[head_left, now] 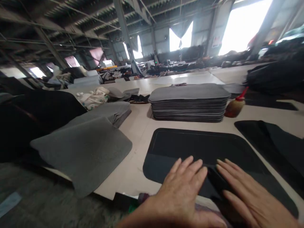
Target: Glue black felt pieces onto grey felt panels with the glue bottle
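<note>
A black sheet with rounded corners lies flat on the pale table in front of me. Over its nearer part is a smooth dark piece, with a fold rising between my hands. My left hand rests on this piece, fingers stretched forward and slightly apart. To its right, my right hand also lies with fingers extended, beside the fold. Neither hand visibly grasps anything. Part of the dark piece is hidden beneath both hands.
Behind the sheet stands a tall stack of grey rounded pieces. A bottle with a red nozzle is right of it. Grey sheets overhang the table's edge at left. More black material lies at right; crumpled cloth sits farther back.
</note>
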`<state>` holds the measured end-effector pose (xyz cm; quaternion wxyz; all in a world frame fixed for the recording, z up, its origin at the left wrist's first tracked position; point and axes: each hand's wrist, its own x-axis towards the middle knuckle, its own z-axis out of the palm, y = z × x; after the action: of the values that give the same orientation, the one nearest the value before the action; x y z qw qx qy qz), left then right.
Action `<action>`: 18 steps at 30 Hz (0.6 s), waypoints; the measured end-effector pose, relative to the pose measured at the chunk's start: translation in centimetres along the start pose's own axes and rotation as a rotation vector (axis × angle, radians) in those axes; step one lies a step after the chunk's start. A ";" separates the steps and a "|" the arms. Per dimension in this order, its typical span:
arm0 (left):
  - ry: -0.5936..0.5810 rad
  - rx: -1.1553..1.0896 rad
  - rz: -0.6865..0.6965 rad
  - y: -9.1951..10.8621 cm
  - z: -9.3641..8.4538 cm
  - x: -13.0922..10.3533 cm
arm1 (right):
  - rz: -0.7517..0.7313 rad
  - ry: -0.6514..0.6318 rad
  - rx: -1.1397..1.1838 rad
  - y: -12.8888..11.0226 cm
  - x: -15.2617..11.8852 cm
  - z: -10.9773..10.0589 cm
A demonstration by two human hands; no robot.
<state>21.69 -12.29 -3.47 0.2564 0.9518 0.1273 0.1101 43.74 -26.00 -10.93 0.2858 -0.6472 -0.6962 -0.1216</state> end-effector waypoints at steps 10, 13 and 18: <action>-0.194 0.134 -0.155 -3.4 2.3 -1.0 | -0.159 -0.075 -0.403 -0.3 -1.2 0.8; -0.177 0.344 -0.286 -5.9 1.6 -3.7 | -0.094 -0.063 -0.477 0.7 -2.2 -0.9; 0.100 0.659 -0.195 -10.6 0.2 -8.3 | -0.011 -0.039 -0.616 2.1 -4.2 -2.9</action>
<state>11.91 -6.04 -10.28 -0.0621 0.9603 0.2586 0.0844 46.44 -30.79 -11.37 0.0622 -0.7017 -0.6355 -0.3161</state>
